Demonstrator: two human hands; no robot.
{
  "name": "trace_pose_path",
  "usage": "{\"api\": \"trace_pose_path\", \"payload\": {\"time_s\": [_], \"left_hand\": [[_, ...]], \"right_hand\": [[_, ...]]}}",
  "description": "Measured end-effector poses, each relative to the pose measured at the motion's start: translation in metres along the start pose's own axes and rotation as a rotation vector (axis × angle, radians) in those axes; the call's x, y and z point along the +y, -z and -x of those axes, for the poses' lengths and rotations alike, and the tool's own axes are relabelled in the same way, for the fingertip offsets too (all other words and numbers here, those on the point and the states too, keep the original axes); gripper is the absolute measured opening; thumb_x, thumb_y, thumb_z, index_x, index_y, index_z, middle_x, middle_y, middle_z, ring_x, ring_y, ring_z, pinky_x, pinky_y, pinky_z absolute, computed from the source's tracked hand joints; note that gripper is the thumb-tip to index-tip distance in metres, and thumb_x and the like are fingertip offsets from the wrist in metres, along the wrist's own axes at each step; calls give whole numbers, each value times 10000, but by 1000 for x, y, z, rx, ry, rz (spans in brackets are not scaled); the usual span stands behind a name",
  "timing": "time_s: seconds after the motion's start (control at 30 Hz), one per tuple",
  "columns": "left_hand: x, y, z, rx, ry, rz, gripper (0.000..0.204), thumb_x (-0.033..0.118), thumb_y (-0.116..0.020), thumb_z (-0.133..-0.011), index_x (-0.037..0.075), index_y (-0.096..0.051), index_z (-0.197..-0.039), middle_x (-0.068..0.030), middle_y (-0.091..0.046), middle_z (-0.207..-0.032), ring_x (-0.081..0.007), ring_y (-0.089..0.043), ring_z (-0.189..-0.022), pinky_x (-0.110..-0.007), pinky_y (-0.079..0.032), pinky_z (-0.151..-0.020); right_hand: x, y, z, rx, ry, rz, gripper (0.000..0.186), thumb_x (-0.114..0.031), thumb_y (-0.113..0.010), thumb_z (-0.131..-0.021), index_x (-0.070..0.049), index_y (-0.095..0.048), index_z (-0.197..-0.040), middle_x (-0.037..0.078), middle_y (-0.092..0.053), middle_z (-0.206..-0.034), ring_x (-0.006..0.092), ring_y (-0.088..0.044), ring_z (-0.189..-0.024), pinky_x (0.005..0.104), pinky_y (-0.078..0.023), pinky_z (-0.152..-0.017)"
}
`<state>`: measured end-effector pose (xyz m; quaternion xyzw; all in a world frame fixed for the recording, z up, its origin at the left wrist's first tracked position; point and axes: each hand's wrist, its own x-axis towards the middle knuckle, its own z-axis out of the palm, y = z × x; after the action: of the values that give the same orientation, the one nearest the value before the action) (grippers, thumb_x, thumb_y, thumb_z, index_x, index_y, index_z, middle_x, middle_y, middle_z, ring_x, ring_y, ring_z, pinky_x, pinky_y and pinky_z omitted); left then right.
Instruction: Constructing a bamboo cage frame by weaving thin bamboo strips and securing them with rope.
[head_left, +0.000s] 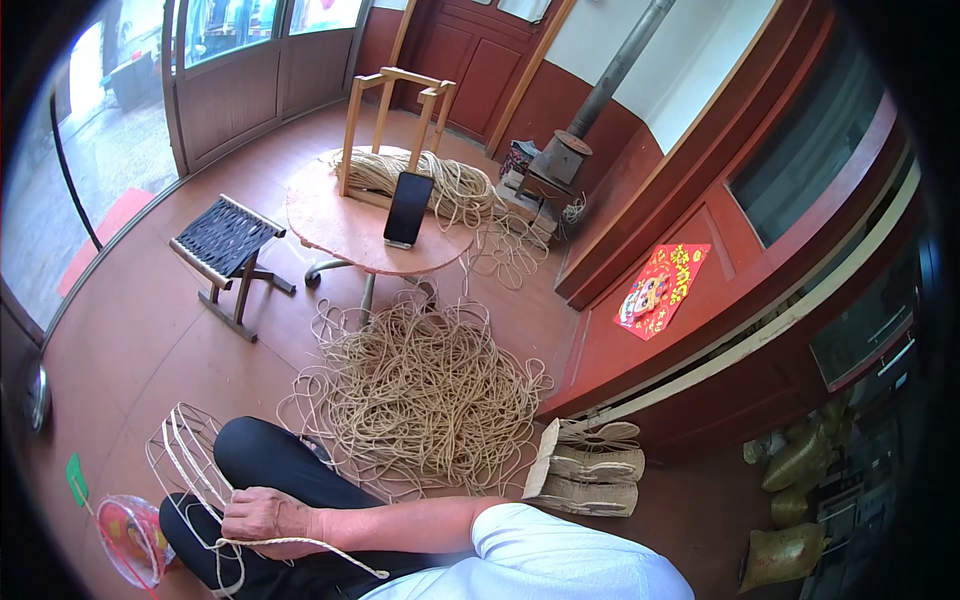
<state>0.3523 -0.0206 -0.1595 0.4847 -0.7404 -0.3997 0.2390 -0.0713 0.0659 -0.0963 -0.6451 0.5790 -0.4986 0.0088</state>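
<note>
Your right hand (270,518) grips the low end of the wire basket frame (184,460), which leans to the picture's upper left.

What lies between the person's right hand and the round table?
From the right hand to the round table, the head view shows a dark-trousered leg, then part of a tangled cord heap.

Right hand (268,518): bare, ungloved. Forearm (400,525) behind the grip also bare, up to a short sleeve (505,522). Sleeve belongs to a pale blue-white tee (570,562), plain where visible, lightly creased. Trousers (275,458) around the grip: black, smooth, loose-cut cloth.
</note>
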Motion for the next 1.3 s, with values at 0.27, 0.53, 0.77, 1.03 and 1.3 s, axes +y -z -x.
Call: {"api": "trace_pose_path", "payload": {"time_s": [0.27, 0.53, 0.77, 1.03, 1.3], "left_hand": [[185, -78, -43, 15, -171, 92, 459, 92, -645, -1057, -11, -606, -1503, -133, -713, -1377, -273, -693, -1291, -404, -543, -1117], [192, -111, -37, -23, -73, -90, 309, 68, -699, -1051, 33, -686, -1358, -136, -755, -1028, -243, -741, -894, -376, -580, -820], [83, -42, -14, 207, 67, -277, 253, 245, -612, -1132, 26, -727, -1076, -212, -706, -872, -376, -696, -764, -469, -531, -707], [-177, 96, 41, 433, 799, -183, 184, 188, -674, -1019, 13, -722, -988, -88, -667, -732, -264, -708, -794, -433, -555, -738], [108, -14, -40, 435, -244, -779, 399, -63, -645, -885, 8, -690, -1276, -194, -725, -1140, -393, -699, -1086, -456, -562, -989]], "right_hand": [[-7, -1, -8, -28, 28, 24, 163, -91, -758, -819, -89, -650, -941, 107, -640, -918, 330, -687, -906, 435, -569, -823], [-9, 19, -7, -88, -8, 25, 140, -86, -812, -903, -71, -776, -1037, 75, -754, -960, 281, -744, -913, 388, -592, -843], [-9, 23, -11, -48, -70, -11, 159, -69, -846, -866, -69, -768, -1004, 73, -749, -940, 294, -719, -875, 400, -587, -806], [-13, 23, -20, -79, -107, -21, 104, -116, -852, -923, -77, -764, -964, 75, -759, -919, 278, -721, -835, 398, -569, -759], [-19, 17, -22, -32, -215, -79, 116, -163, -826, -963, -89, -739, -986, 64, -737, -887, 277, -690, -801, 405, -564, -751]]}}
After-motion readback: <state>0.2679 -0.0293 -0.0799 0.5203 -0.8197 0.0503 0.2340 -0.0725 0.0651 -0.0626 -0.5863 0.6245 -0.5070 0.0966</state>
